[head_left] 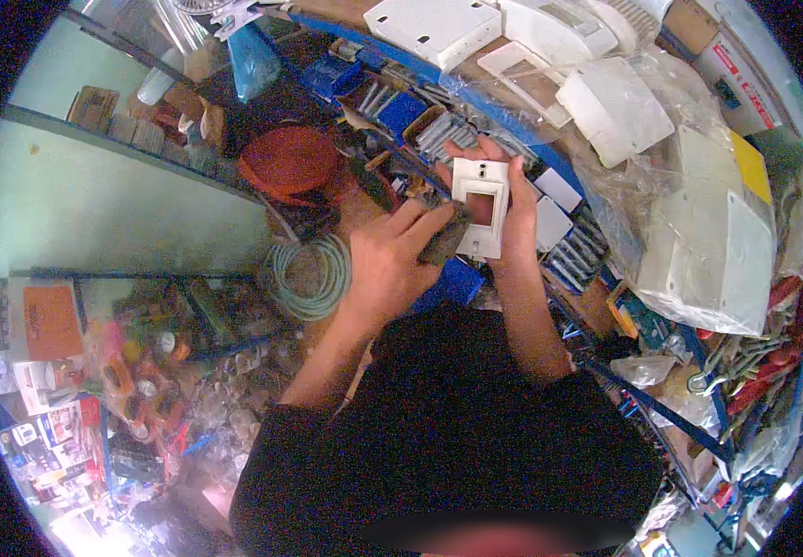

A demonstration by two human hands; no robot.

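A white rectangular faceplate (463, 190) with a square window in its middle is held upright in front of me. My right hand (519, 218) grips it from behind and along its right edge, fingertips showing above the top edge. My left hand (390, 252) is closed round a dark grey cloth-like piece (445, 237), which meets the faceplate's left edge. Small dark holes show at the faceplate's top. Behind both hands are bins of metal parts, partly hidden by the fingers.
A red-brown round basin (292, 162) and a coil of pale green hose (313, 278) lie to the left. Blue bins (401, 116) of bolts line the far side. White plastic housings (707, 241), some under clear film, fill the right-hand bench. Shelves with boxes (95, 107) stand far left.
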